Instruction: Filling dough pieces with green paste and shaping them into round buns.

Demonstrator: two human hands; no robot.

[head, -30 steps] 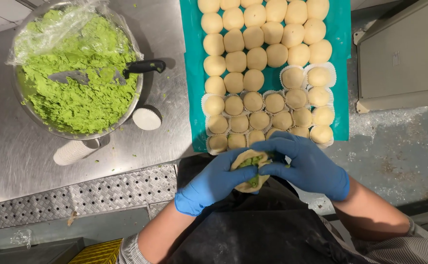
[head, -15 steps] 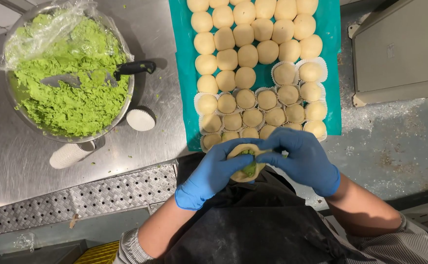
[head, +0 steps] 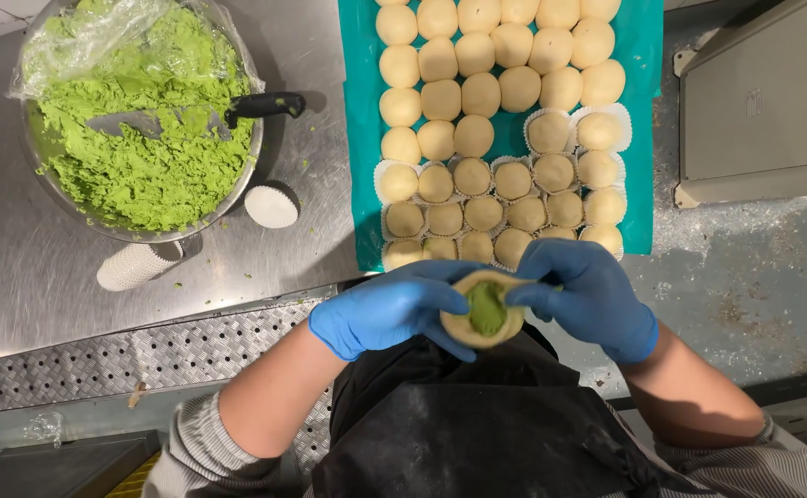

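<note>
Cupping the dough round (head: pixel 482 314) in the left hand (head: pixel 390 309), right hand (head: pixel 593 295) fingers pinching its rim over green filling (head: pixel 487 307) — best sealed evenly.

Commercial kitchen/bakery, stainless steel worktop (head: pixel 16 277), teal tray (head: pixel 648 37) w/ rows of dough balls (head: pixel 480 92), paper cup stack (head: pixel 136 265)

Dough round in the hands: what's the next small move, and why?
Probably pinch the rim shut over the filling. The dough round lies cupped in the left hand, green filling still shows at its open middle, and the right hand fingertips already grip its edge.
</note>
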